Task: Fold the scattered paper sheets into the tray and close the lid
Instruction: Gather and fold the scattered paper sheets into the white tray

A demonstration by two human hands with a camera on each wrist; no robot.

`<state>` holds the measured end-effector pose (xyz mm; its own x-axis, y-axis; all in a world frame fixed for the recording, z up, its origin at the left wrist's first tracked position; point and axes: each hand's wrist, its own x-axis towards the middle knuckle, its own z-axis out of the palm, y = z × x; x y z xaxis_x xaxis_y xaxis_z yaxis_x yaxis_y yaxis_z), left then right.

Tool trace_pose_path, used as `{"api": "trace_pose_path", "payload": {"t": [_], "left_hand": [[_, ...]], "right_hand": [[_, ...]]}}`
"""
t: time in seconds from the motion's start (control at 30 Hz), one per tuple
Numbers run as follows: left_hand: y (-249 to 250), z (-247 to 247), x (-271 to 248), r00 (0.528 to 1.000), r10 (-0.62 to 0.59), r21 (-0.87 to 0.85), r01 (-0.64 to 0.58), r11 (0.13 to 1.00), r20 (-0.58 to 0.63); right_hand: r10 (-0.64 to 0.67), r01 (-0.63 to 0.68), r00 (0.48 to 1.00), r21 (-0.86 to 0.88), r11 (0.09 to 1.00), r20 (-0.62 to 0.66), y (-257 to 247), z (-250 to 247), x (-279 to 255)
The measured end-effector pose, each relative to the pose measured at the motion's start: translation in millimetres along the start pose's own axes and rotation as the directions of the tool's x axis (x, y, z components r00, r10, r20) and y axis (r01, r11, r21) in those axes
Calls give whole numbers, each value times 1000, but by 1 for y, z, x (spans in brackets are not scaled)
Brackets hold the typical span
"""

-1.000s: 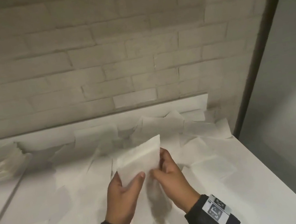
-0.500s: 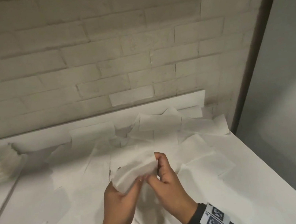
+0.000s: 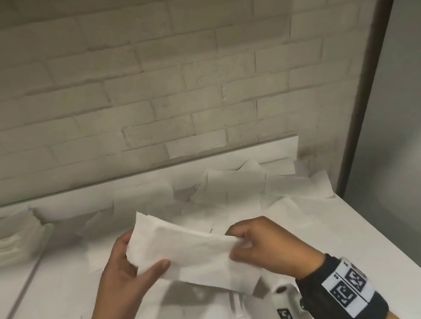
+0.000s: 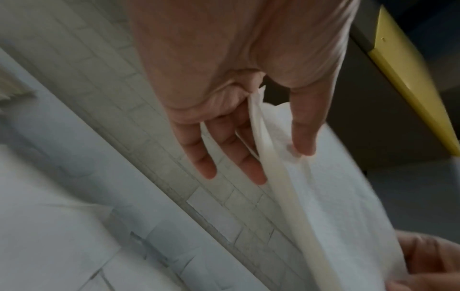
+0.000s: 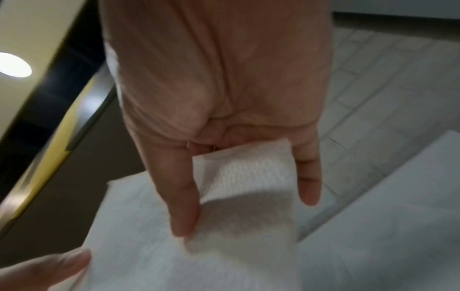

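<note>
A white paper sheet (image 3: 187,247), folded into a long band, hangs between both hands above the white table (image 3: 382,256). My left hand (image 3: 126,264) holds its left end, thumb on the near face and fingers behind. My right hand (image 3: 254,240) pinches the right end. In the left wrist view the folded sheet (image 4: 311,187) runs between thumb and fingers. The sheet (image 5: 244,177) in the right wrist view passes under the thumb and over the fingers. Several loose sheets (image 3: 237,182) lie scattered on the table behind. No tray or lid can be made out.
A stack of folded sheets (image 3: 6,244) sits at the far left by the brick wall (image 3: 138,88). A dark vertical post (image 3: 370,67) stands at the table's right rear corner. The table's right edge runs diagonally toward me.
The hands moved apart and the sheet went from an upright piece held close together to a long band stretched sideways between them. The view shifted slightly.
</note>
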<state>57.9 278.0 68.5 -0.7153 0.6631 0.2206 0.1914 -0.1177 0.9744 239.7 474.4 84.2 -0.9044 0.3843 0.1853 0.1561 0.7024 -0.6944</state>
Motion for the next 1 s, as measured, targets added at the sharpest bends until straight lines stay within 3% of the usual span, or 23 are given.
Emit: {"api": "trace_pose_path", "payload": {"t": [0.1, 0.2, 0.27, 0.4, 0.47, 0.53, 0.63, 0.83, 1.0], "left_hand": [[0, -5, -2, 999, 51, 86, -50, 995, -11], [-3, -21, -4, 993, 108, 105, -103, 989, -43], [-9, -26, -6, 993, 121, 56, -121, 991, 1], [-31, -26, -8, 994, 90, -91, -96, 991, -69], [-36, -31, -8, 994, 66, -181, -81, 980, -88], [-37, -38, -7, 999, 46, -227, -46, 973, -6], [-42, -46, -9, 995, 15, -111, -3, 994, 104], [-41, -51, -12, 964, 118, 31, -129, 991, 237], [-44, -39, -11, 972, 179, 308, -218, 926, 149]], "right_hand": [[-114, 113, 993, -204, 973, 6, -6, -1, 5], [-82, 88, 996, -205, 975, 35, -9, -2, 5], [-63, 66, 998, -167, 984, 25, -13, 3, 8], [95, -66, 979, 162, 985, -180, -17, 27, 16], [215, -116, 946, 366, 923, -243, -15, 40, 15], [286, -138, 930, 501, 854, -231, -13, 51, 11], [349, -148, 913, 628, 764, -210, -13, 59, 6], [447, -147, 858, 713, 685, -252, -14, 66, 2], [445, -108, 846, 722, 683, -295, -18, 72, 1]]}}
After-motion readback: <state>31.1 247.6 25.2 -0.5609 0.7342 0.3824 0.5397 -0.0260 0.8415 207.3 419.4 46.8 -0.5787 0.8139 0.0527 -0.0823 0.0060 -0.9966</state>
